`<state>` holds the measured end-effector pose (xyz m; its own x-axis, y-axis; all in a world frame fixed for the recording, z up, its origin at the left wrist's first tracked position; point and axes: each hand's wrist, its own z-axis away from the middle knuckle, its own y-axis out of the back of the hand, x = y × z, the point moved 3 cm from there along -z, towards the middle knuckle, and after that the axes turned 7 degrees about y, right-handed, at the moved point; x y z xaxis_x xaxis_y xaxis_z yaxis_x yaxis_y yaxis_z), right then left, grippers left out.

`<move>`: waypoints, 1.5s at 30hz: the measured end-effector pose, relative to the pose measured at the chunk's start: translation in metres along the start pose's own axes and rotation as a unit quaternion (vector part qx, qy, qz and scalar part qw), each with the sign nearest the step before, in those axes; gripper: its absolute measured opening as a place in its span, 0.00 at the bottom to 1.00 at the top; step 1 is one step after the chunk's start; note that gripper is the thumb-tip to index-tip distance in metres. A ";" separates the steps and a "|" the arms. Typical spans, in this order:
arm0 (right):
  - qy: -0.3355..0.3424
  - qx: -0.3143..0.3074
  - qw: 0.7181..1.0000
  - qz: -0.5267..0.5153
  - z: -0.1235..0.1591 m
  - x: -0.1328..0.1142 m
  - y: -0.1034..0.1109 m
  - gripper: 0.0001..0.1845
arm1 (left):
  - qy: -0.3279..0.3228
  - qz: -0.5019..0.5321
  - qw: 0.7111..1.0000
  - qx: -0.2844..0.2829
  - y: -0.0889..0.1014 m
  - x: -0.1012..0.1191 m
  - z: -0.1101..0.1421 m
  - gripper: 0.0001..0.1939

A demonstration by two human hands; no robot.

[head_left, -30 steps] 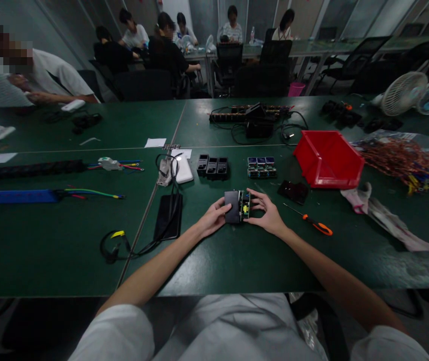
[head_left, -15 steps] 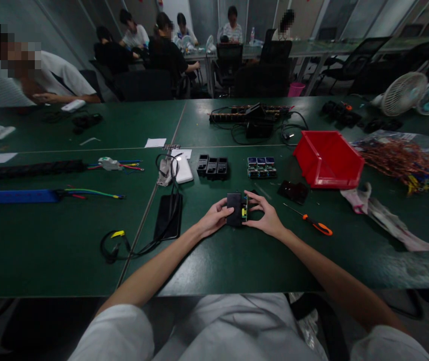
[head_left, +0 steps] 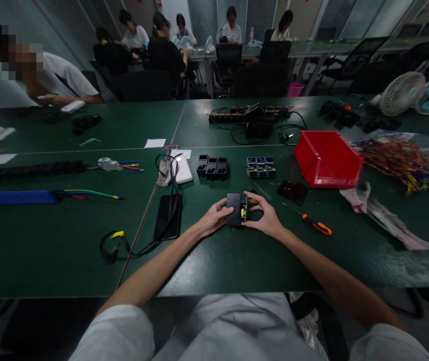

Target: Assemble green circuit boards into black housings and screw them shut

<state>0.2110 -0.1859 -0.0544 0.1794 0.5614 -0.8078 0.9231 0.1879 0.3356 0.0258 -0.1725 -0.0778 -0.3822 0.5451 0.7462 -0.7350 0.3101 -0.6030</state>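
Black casing point(head_left: 233, 209) is pinched between the left hand's point(head_left: 215, 217) thumb and fingers; against its right side, the right hand point(head_left: 267, 216) grips the circuit board point(head_left: 244, 208) by its edges. Right of the grip lies a screwdriver point(head_left: 312, 221), beyond it a red bin point(head_left: 328, 160).

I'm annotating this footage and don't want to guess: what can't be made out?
Circuit board's left side: head view, hidden by the black housing.
Left hand's fingers underneath: head view, behind the housing.
Screwdriver's tip shape: head view, too small.
Blue bar's left end: head view, cut off by the left edge.
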 end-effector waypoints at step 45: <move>0.020 -0.019 0.999 0.024 0.001 0.000 -0.002 0.42 | 0.013 -0.007 1.000 -0.001 -0.001 0.000 0.000 0.25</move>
<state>0.2091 -0.1873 -0.0555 0.2083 0.6020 -0.7709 0.8998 0.1911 0.3923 0.0270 -0.1728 -0.0774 -0.3571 0.5607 0.7471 -0.7388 0.3199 -0.5932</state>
